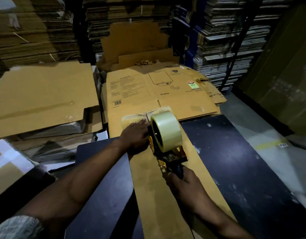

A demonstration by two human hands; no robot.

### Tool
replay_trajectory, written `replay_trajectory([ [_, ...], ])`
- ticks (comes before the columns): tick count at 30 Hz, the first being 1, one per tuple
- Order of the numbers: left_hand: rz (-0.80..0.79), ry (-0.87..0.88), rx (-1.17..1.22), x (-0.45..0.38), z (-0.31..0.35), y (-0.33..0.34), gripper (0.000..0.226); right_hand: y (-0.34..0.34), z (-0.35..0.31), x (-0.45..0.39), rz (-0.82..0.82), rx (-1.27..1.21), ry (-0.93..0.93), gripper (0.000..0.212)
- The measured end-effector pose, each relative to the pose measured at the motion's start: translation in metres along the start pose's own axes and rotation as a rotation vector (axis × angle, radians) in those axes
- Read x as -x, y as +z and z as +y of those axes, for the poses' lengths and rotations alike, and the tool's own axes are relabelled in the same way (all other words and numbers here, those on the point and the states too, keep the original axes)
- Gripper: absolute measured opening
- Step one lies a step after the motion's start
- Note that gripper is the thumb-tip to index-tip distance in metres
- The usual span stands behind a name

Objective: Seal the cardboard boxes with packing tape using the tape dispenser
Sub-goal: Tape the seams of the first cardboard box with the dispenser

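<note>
Right grip (180,180) behind tape dispenser (166,135).

Dim warehouse corner. Tall stacks of flattened cardboard (36,31) along the back, dark shelving uprights (238,45) at right, a black tabletop (235,152) in front, pale floor (262,118) with yellow line (268,145).

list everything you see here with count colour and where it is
tape dispenser: one, black and yellow, on the strip
tape roll: one, pale clear, on the dispenser
cardboard strip: one, brown, along the dark table
table: one, dark, centre
printed flat box: one, brown, beyond the table
flat boxes: a pile, brown, left
cardboard stacks: many, brown and grey, on the back racks
left hand: flat on the strip beside the roll
right hand: grips the dispenser handle
</note>
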State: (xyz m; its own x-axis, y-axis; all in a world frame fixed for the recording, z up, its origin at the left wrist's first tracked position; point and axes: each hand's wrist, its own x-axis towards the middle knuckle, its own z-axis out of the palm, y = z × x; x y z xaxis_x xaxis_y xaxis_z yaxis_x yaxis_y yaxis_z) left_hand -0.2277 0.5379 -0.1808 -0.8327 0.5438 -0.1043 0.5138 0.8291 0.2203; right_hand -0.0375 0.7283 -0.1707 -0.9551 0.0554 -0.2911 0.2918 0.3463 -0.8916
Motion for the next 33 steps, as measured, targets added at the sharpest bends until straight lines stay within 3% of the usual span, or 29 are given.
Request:
replay_trajectory([
  [5, -0.122, -0.013, -0.155, -0.014, -0.007, -0.007, 0.075, 0.001, 0.002, -0.014, -0.02, 0.002, 0.011, 0.016],
  [10, -0.178, -0.045, -0.246, -0.046, -0.022, -0.014, 0.051, -0.001, -0.01, -0.037, -0.029, -0.053, -0.014, 0.016],
  [14, -0.158, -0.106, -0.19, -0.068, -0.035, -0.021, 0.049, -0.005, -0.023, -0.064, -0.051, -0.133, -0.038, 0.047],
  [18, -0.051, -0.089, -0.207, -0.074, -0.031, -0.03, 0.054, -0.011, -0.027, -0.081, -0.088, -0.157, -0.056, 0.02],
  [21, 0.002, -0.052, -0.256, -0.072, -0.028, -0.029, 0.059, -0.011, -0.023, -0.083, -0.085, -0.159, -0.052, 0.015],
  [24, -0.046, -0.042, -0.206, -0.066, -0.033, -0.025, 0.055, -0.01, -0.024, -0.083, -0.083, -0.172, -0.044, 0.016],
  [28, -0.185, -0.082, -0.252, -0.068, -0.039, -0.024, 0.055, -0.011, -0.031, -0.081, -0.088, -0.139, -0.044, 0.038],
  [33, -0.193, -0.072, -0.276, -0.067, -0.038, -0.023, 0.052, -0.014, -0.035, -0.069, -0.088, -0.137, -0.051, 0.056],
])
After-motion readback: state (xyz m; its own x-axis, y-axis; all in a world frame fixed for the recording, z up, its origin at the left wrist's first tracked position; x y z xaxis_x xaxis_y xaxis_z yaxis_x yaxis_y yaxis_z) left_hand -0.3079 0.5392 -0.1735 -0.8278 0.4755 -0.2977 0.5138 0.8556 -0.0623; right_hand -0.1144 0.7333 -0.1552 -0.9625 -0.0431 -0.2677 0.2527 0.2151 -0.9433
